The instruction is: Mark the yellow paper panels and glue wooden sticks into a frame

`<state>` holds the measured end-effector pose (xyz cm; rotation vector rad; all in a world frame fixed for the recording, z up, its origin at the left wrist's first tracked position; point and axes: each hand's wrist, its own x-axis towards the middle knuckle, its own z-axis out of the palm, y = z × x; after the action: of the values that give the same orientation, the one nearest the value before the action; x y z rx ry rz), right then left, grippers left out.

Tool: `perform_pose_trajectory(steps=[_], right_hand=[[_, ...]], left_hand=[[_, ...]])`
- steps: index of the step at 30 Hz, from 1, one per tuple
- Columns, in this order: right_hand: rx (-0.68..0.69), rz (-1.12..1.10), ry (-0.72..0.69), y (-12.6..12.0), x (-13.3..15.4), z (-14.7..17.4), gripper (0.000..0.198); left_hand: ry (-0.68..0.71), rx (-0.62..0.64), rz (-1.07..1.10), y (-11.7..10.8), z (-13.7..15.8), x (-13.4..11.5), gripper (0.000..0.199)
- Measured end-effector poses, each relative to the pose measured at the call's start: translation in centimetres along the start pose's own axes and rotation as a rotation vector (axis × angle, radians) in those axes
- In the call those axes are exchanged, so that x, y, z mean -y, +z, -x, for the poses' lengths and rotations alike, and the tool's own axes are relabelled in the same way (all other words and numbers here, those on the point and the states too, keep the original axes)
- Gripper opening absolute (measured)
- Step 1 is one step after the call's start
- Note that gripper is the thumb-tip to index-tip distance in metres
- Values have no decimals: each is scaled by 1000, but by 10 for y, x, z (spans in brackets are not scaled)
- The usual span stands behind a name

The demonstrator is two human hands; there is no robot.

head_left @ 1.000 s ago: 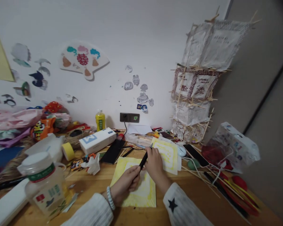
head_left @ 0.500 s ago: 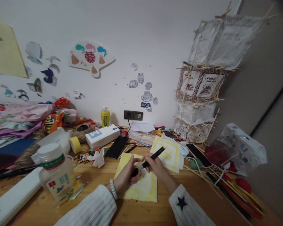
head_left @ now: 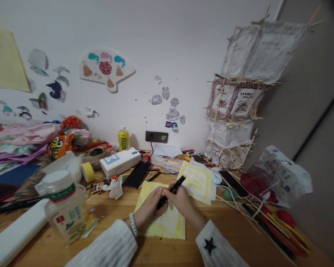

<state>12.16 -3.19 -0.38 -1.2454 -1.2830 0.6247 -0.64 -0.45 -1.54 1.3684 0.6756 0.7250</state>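
Two hands share one black marker (head_left: 176,186), held out in front of the body over a yellow-bordered sheet (head_left: 167,228) on the desk (head_left: 150,252). The left hand (head_left: 149,205) is curled, fingers closed around the marker's lower, nearer end; the right hand (head_left: 179,202) is closed too, its thumb and fingers pinching the shaft farther up. They meet, or nearly meet, at the middle — too tightly bunched to tell whether the fingertips touch.

The relation that counts is the marker's slant. Its long axis runs from low on the left, inside the left grip, to high on the right, where the far end stands clear beyond the right fingers. That free end points away from the body, toward a second yellow-patterned sheet (head_left: 196,181) lying just beyond the right hand. So the right hand is nearer the exposed end and the left nearer the covered one — whether a cap sits there is hidden by the fingers.

The first sheet lies flat below, partly covered by the hands. A clear jar (head_left: 65,211) stands well apart on the left.
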Motion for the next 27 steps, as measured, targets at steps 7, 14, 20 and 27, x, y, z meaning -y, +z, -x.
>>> perform_pose_trajectory(steps=[7, 14, 20, 27], right_hand=[[-65, 36, -62, -40, 15, -16, 26], [25, 85, -1, -22, 0, -13, 33], [3, 93, 0, -14, -4, -19, 32], [-184, 216, -53, -34, -23, -57, 38]], left_hand=[[40, 54, -125, -8, 5, -19, 53], [91, -45, -233, -15, 8, -24, 49], [102, -102, -483, -17, 5, -28, 46], [17, -413, -1036, -49, 5, -38, 38]])
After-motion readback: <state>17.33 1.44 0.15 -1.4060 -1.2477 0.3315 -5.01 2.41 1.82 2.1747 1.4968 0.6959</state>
